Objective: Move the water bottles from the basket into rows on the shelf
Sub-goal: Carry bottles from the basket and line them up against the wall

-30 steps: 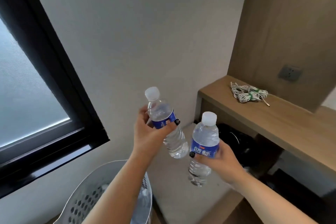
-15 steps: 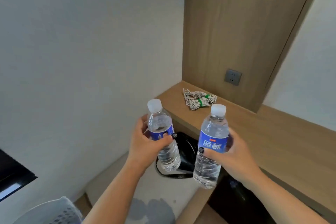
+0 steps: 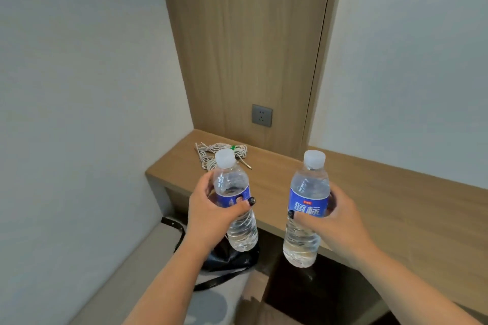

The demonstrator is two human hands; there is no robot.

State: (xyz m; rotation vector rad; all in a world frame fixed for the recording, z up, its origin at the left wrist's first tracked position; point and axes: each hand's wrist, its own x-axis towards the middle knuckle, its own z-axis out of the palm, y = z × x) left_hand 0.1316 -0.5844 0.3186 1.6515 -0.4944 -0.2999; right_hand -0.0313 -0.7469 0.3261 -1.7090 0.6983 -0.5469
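My left hand point(image 3: 211, 215) wraps one bottle point(image 3: 235, 203) and my right hand point(image 3: 334, 221) wraps another bottle point(image 3: 306, 208), both upright, above the shelf point(image 3: 383, 192) front edge. I judge the left one could land on the cord point(image 3: 211, 152) and topple (it's close). The basket is out of view.
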